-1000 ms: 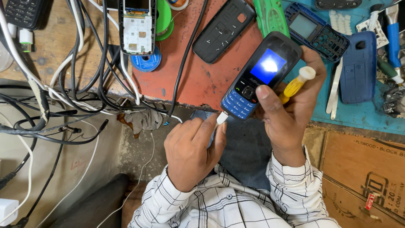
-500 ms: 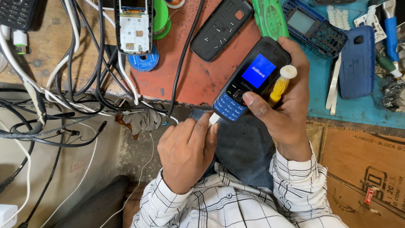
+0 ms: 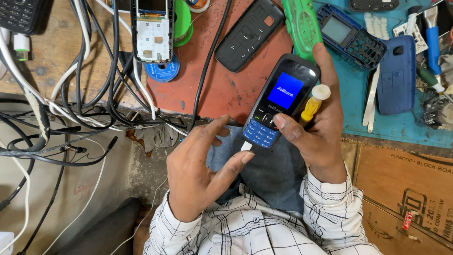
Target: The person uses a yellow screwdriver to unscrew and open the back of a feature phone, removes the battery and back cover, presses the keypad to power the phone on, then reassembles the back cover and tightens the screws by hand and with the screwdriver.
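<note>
A: Where is the keypad phone (image 3: 282,101) at this moment?

B: It is in the right hand (image 3: 315,137), above the lap, just at the 6 o'clock side of the bench edge (image 3: 188,115). The fingers wrap it from behind and the thumb presses near the keys. The same hand also pinches a yellow screwdriver (image 3: 312,105) against the phone's 3 o'clock side.

A: And the left hand (image 3: 200,172)?

B: It holds nothing. The fingers are spread, and one fingertip touches the white plug (image 3: 246,146) at the phone's bottom end, at 7 o'clock of the phone.

A: How will the phone handle, in your opinion?

B: I think it is light and stiff, but the glossy shell looks slippery and the lit screen is probably fragile. Holding by the two long sides seems safest, not by the screen.

A: Is there room to move?

B: Not much. At 10 o'clock hang many cables (image 3: 85,99). At 12 o'clock lie a black back cover (image 3: 249,34) and a green case (image 3: 303,26), at 2 o'clock a blue phone frame (image 3: 351,35). The open room is mostly over the lap, toward 6 o'clock.
</note>
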